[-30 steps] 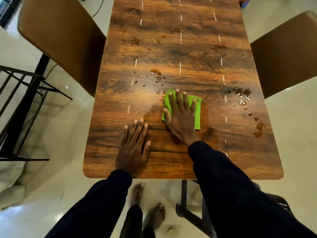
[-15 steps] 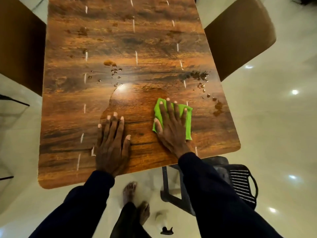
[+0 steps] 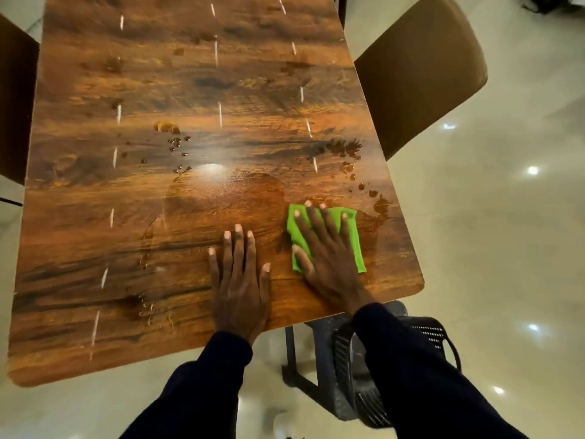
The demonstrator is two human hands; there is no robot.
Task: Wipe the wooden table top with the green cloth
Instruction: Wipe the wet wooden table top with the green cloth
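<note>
The wooden surface [image 3: 95,242] is glossy, with dark grain, and runs away from the person. Ceiling lights reflect on it as short white dashes. A brown chair [image 3: 418,74] stands at its right side and another chair [image 3: 15,99] at its left. The pale floor [image 3: 490,248] is shiny and mirrors round lamps. A black perforated basket [image 3: 433,337] sits below the near right corner.

The green cloth [image 3: 353,245] lies flat on the near right part of the surface. The right grip [image 3: 326,258] presses it down with fingers straight and spread, not clenched around it. The left grip [image 3: 239,286] lies palm down on bare wood just beside the cloth, released and holding nothing. Both sleeves are dark.

Compared with half a second ago, the cloth and right grip have moved toward the right edge and now sit close to the brown stain [image 3: 381,205] there. The left grip has followed rightward along the near edge. A wide wet smear [image 3: 228,198] covers the wood beyond and left of the left grip.

The cloth's right side is near the right edge, with only a narrow strip of wood between them. The right wrist crosses the near edge close to the rounded corner. Ahead of the cloth, a dark splatter [image 3: 345,148] lies near the right edge. A cluster of droplets [image 3: 177,142] sits left of centre. Broad open wood stretches to the left and toward the far end.
</note>
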